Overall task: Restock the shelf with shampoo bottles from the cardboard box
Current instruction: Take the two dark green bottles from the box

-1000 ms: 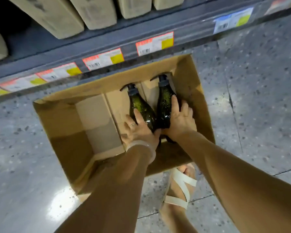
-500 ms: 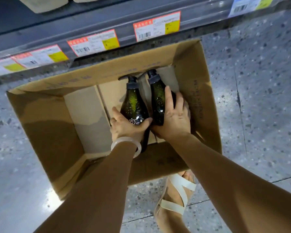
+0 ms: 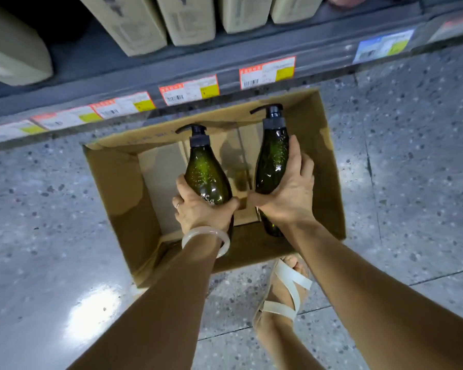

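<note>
Two dark green shampoo bottles with black pump tops are held above the open cardboard box (image 3: 110, 180) on the floor. My left hand (image 3: 201, 209) grips the lower body of the left bottle (image 3: 205, 170), which shows white lettering. My right hand (image 3: 289, 190) grips the right bottle (image 3: 271, 156) around its middle. Both bottles stand upright with their pumps pointing left. The box floor below them shows bare cardboard flaps. The grey shelf (image 3: 145, 60) runs across the top of the view, just behind the box.
Several beige product cartons (image 3: 134, 22) stand on the shelf. Price labels (image 3: 189, 89) line the shelf's front edge. A sandalled foot (image 3: 286, 289) stands on the speckled floor just in front of the box.
Both hands have lifted the two bottles up out of the box and drawn them apart. The view has tilted up, showing more of the shelf.
</note>
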Demonstrator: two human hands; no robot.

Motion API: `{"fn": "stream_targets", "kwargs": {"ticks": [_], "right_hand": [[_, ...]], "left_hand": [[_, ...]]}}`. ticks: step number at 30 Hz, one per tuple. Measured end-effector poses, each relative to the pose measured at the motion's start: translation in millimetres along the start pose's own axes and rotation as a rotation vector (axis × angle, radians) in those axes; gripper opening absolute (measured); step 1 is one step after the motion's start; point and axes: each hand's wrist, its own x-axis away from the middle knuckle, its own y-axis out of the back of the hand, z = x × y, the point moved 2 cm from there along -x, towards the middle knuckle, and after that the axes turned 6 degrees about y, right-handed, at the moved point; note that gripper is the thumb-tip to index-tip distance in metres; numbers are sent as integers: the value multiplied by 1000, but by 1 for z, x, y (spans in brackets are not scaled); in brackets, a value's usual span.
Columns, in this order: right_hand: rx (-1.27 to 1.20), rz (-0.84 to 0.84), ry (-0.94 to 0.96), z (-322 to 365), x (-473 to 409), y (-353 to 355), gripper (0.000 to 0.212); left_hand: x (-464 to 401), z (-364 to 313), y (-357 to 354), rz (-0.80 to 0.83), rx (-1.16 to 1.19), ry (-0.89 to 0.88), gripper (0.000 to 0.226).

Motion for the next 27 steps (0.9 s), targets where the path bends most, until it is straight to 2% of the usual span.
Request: {"fn": "stream_targets", "kwargs": {"ticks": [5, 11, 15, 19, 27], "right_hand": [[-192, -149, -36, 74, 77, 68, 124], [-329, -334, 76, 216, 180, 180, 120], [-368, -407, 226, 312, 249, 241, 119], [-425, -452, 460, 391, 312, 283, 121], [-336, -416, 839, 515, 439, 312, 117]], "left_hand": [[85, -12, 94, -97, 193, -147, 111], [204, -61, 253, -134, 398, -425, 108], [289, -90, 363, -172, 499, -612, 106], [359, -87, 454, -335, 564, -760, 106], [442, -13, 590, -553, 777, -770, 108]]}}
